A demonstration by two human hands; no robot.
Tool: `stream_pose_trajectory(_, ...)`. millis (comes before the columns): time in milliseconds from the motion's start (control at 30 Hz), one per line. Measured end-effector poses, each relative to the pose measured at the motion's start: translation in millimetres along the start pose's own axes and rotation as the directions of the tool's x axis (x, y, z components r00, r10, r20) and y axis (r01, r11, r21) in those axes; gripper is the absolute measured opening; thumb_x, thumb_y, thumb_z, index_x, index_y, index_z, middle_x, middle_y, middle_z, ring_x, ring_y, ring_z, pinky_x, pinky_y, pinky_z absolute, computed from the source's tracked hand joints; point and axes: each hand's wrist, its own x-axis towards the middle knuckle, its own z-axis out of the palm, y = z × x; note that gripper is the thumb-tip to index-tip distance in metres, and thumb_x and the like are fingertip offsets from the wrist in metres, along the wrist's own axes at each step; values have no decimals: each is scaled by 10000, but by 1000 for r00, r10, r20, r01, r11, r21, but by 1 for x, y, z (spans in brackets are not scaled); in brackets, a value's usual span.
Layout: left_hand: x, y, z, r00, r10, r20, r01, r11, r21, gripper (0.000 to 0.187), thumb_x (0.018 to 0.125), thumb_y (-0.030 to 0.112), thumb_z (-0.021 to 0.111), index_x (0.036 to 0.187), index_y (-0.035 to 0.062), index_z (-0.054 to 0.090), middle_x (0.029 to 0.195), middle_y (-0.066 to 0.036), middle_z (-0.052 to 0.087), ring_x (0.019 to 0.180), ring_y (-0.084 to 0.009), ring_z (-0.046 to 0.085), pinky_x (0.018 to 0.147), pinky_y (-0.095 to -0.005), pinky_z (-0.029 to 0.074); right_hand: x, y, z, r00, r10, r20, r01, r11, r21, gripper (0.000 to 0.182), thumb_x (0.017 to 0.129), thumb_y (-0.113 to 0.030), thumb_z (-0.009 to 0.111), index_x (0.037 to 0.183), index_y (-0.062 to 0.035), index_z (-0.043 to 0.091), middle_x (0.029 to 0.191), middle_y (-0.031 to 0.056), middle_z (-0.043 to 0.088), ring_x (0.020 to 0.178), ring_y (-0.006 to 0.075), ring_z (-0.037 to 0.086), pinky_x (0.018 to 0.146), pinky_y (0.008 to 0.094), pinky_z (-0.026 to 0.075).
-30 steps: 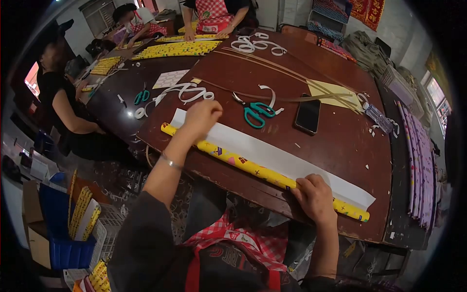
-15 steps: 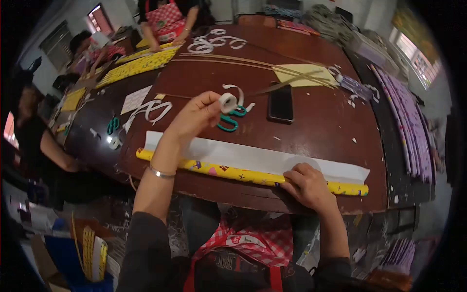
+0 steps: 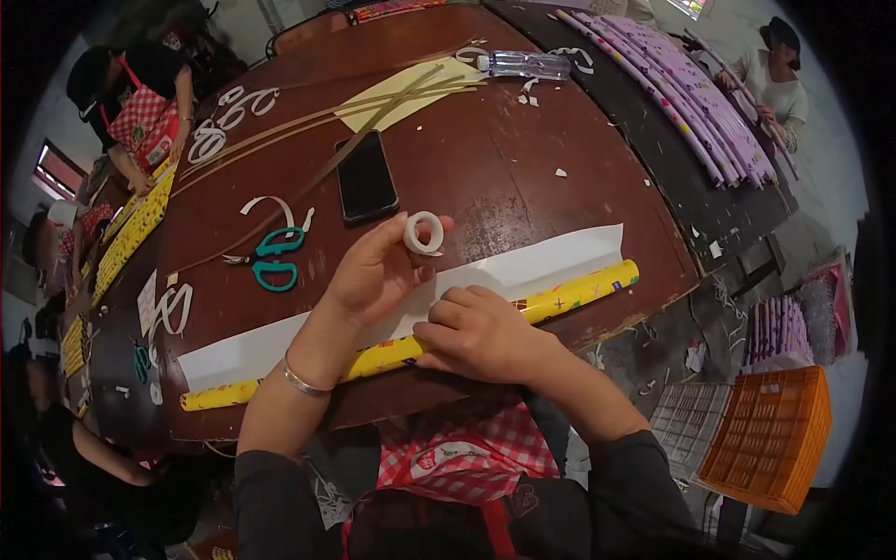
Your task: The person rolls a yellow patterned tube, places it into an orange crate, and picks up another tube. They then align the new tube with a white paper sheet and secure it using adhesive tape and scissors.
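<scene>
A small white roll of tape (image 3: pixel 425 233) is held between the thumb and fingers of my left hand (image 3: pixel 378 271), raised over the table. My right hand (image 3: pixel 481 331) rests on a long yellow patterned paper roll (image 3: pixel 579 291), its fingers bent round the middle of it. The roll's loose white sheet (image 3: pixel 252 348) lies spread on the far side, curling up at its right end. Teal-handled scissors (image 3: pixel 278 259) lie left of my left hand, and a black phone (image 3: pixel 367 179) lies just beyond it.
Brown strips (image 3: pixel 280 140) cross the table (image 3: pixel 467 177) to a yellow sheet (image 3: pixel 373 107) and a plastic bottle (image 3: pixel 529 65). Purple rolls (image 3: pixel 672 103) lie at the right. An orange crate (image 3: pixel 770 439) stands below right. Other people work at the left and far right.
The view has turned rightward. My right hand has slid left along the roll, closer to my left hand, which still holds the tape.
</scene>
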Motion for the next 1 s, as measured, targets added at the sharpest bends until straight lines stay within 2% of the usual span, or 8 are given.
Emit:
stream_pose_trajectory(200,-3,-2,-2,985,-95,-142,85,993,-76,337,1021,354,456,1101,59,598,1042,-78,660,886,-181,651,794,-316,525,-3,9,-1,941,135,-311,-91,984,154,218,724,-46,757,888,-42,613,874,106,602,733,286,579,649,392,476)
stream_pose_trajectory(300,-5,-2,-2,991,-97,-95,86,990,-115,335,1019,357,464,1109,61,591,1028,-86,654,900,-190,654,806,-322,534,6,10,-5,879,154,-451,-140,988,66,227,730,-67,748,914,-29,621,819,112,576,724,297,563,646,400,461)
stream_pose_trajectory(633,-8,-11,10,999,-12,-39,9,997,-82,309,1038,270,437,1112,0,566,1060,-94,635,942,-193,632,873,-357,535,23,21,-20,901,176,-396,-204,979,-29,262,771,-122,721,1013,-59,643,842,74,580,781,291,561,696,398,444)
stream_pose_trajectory(733,-9,-12,12,1000,-13,-19,13,999,37,295,1036,284,441,1143,38,563,1062,-73,620,950,-169,622,868,-344,531,18,22,-18,919,171,-356,-197,980,-38,223,779,-118,712,988,-84,643,851,60,580,785,292,559,710,409,437)
stream_pose_trajectory(833,-13,-17,20,986,27,-164,13,971,238,273,1033,284,453,1174,76,560,1104,-55,598,952,-141,611,869,-316,517,14,26,-20,920,166,-354,-184,983,-16,176,797,-116,694,956,-71,632,844,78,575,794,303,562,732,417,435)
stream_pose_trajectory(900,-14,-23,23,963,257,-87,-186,858,479,264,1018,211,490,1244,81,531,1166,-71,572,992,-161,602,883,-302,498,11,29,-21,908,230,-349,-222,973,65,153,813,-113,677,945,-61,622,848,100,571,801,317,565,740,416,437)
stream_pose_trajectory(933,-14,-26,23,963,255,-84,-186,859,476,264,1018,211,490,1244,81,531,1166,-71,572,992,-161,602,883,-302,498,11,29,-23,908,233,-348,-225,972,62,153,813,-113,677,945,-61,622,848,100,571,801,317,565,740,416,437)
stream_pose_trajectory(1000,-11,-31,22,798,548,249,-489,349,800,280,982,95,518,1257,43,536,1223,-126,553,1035,-215,601,903,-312,486,9,29,-27,923,184,-339,-187,982,27,148,823,-117,670,945,-50,617,860,120,572,798,327,571,741,417,450)
